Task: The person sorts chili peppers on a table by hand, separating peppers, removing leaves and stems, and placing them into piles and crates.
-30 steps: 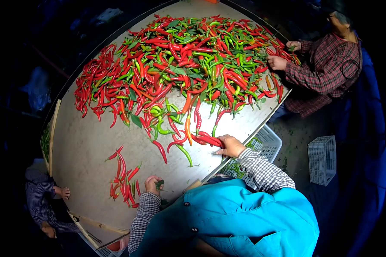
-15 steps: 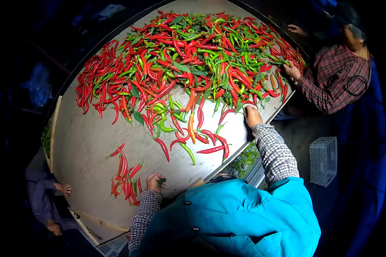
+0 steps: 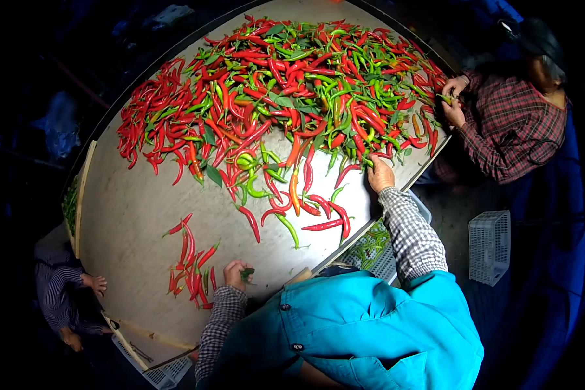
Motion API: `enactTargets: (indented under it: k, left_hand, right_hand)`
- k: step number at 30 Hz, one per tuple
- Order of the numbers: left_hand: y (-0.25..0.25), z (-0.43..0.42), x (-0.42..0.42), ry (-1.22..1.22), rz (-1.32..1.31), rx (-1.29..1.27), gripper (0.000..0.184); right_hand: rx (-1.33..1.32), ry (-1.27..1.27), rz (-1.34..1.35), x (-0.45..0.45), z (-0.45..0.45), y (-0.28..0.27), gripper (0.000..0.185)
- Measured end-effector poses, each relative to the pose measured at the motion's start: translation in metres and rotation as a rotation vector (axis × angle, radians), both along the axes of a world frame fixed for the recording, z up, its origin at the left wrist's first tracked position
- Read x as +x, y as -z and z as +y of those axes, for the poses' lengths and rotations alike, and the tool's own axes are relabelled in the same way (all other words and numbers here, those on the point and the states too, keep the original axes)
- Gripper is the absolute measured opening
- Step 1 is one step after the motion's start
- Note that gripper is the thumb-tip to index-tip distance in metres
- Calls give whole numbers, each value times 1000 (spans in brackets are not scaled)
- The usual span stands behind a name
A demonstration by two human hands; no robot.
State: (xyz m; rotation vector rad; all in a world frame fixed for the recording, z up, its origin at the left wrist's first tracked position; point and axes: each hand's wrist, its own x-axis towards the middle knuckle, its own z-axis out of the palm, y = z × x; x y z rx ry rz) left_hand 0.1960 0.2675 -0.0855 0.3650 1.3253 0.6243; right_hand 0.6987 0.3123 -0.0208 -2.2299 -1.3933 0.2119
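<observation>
Bench (image 3: 136, 227) smooth, pale, faintly sheeny; edge strip (image 3: 85, 195) bare wood; red peppers (image 3: 252, 224) glossy, waxy; crate (image 3: 489, 246) pale, latticed plastic; turquoise garment (image 3: 377, 318) cloth, softly creased; checked sleeve (image 3: 413, 231) matt cloth.

A broad, pale counter (image 3: 130, 227) is filling the middle of the room, its surface catching a bright glare toward the near right edge, while a light wooden strip (image 3: 84, 201) is running along its left side. Beyond the right edge, a pale slatted basket (image 3: 489, 247) is standing on the dim, dark floor (image 3: 452, 208), and deep blue sheeting (image 3: 552, 260) is showing behind it. Blackness is swallowing the outer surroundings, with translucent bluish plastic (image 3: 62, 127) just glimmering at the upper left.
</observation>
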Motion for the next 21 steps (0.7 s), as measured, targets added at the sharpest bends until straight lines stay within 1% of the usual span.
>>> enactTargets:
  k: [2, 3, 5, 6, 8, 9, 10, 11, 12, 13, 14, 16, 17, 18, 19, 20, 21]
  left_hand:
    - [3, 1, 1, -5, -5, -5, 10]
    - [4, 2, 0, -2, -2, -4, 10]
    - [5, 1, -1, 18, -9, 6, 9]
    - [1, 0, 2, 24, -11, 5, 9]
    - [-14, 4, 13, -38, 84, -2, 7]
    - [-15, 6, 19, -38, 80, 3, 7]
    - [-17, 7, 25, -88, 14, 4, 7]
    - [-19, 9, 32, -138, -52, 4, 8]
    - [-25, 12, 44, -139, -55, 8, 8]
    - [-35, 16, 59, -58, -80, 41, 10]
    - [-44, 17, 72, 22, -104, 73, 11]
    - [-51, 17, 96, 188, -165, 141, 19]
    - [-59, 18, 109, 190, -167, 145, 19]
    - [-70, 19, 121, 289, -251, 99, 25]
    - [-81, 18, 130, 389, -333, 50, 32]
    - [-91, 15, 137, 392, -331, 47, 32]
    - [-101, 12, 144, 378, -417, -93, 36]
  right_hand:
    - [-246, 46, -12, 0, 4, 4, 27]
    - [-245, 49, -9, 1, 4, 8, 27]
    - [-291, -60, -89, 6, 1, 15, 25]
    - [-367, -61, -86, 7, -1, 15, 23]
    - [-394, -56, -60, 1, -9, 7, 15]
    - [-426, -67, -118, 0, -10, 8, 17]
    - [-421, -66, -121, 2, -14, 19, 17]
    - [-201, -38, 70, 2, -18, 31, 15]
    - [19, -13, 261, 3, -21, 39, 14]
    - [-143, 202, 775, -5, -20, 24, 10]
    - [-144, 197, 776, -18, -22, 10, 10]
    - [89, 362, 1296, -49, -34, -16, 8]
    - [81, 356, 1289, -72, -39, -37, 7]
    - [70, 351, 1282, -96, -45, -49, 8]
    - [81, 102, 1193, -116, -56, -29, 5]
    - [91, -140, 1096, -137, -68, -9, 5]
    - [69, -317, 965, -161, -77, -18, 10]
